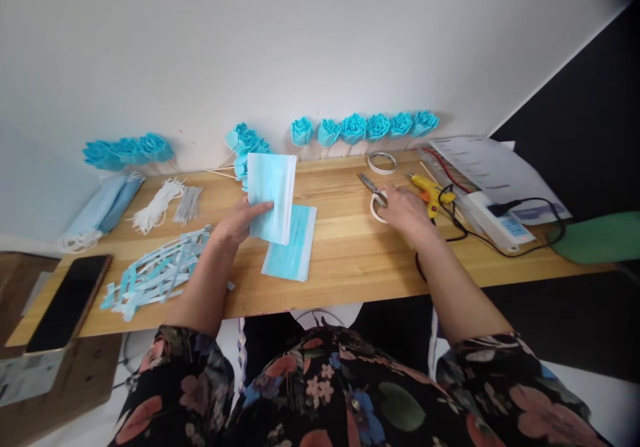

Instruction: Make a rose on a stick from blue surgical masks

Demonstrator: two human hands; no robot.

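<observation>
My left hand (239,222) pinches a light blue face-mask sheet (271,196) and holds it upright above the wooden table (345,260). A second blue mask sheet (293,244) lies flat just below it. My right hand (404,208) rests on the table at the handles of a pair of scissors (373,186), with the fingers curled over a white tape roll (376,208). Whether it grips the scissors or the roll is hidden.
Blue fabric roses (365,127) line the wall. A yellow glue gun (431,190), another tape ring (383,162), power strip (493,217) and papers (493,167) sit right. Cut blue strips (155,270), white ear loops (157,206), stacked masks (103,208) and a phone (70,300) lie left.
</observation>
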